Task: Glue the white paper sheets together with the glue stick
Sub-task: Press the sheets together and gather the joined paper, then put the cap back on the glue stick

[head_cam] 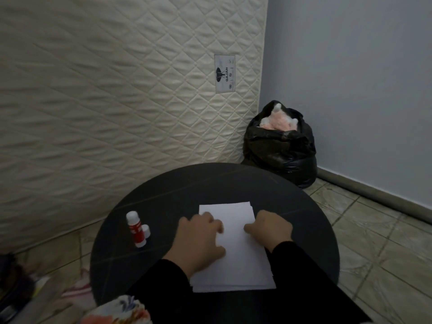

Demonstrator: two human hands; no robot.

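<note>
matt paper sheets (236,249), quilted cloth mattress (117,101)

Your only obstacle on the round table (304,230) is the glue stick (136,226) with its cap (145,230) lying left of the white paper sheets (236,260) — bare tabletop lies beyond and right of them.

Dim, even light. A cream quilted mattress (117,101) stood upright across the upper left of the frame, with a small label (225,74) reading "GAJAH" near its right edge. A pale blue-grey wall (350,78) filled the upper right. A black plastic bag (280,148) sat in the corner at centre right. Greenish floor tiles (374,230) ran along the lower right. A round black table (187,183) occupied lower centre.
</note>
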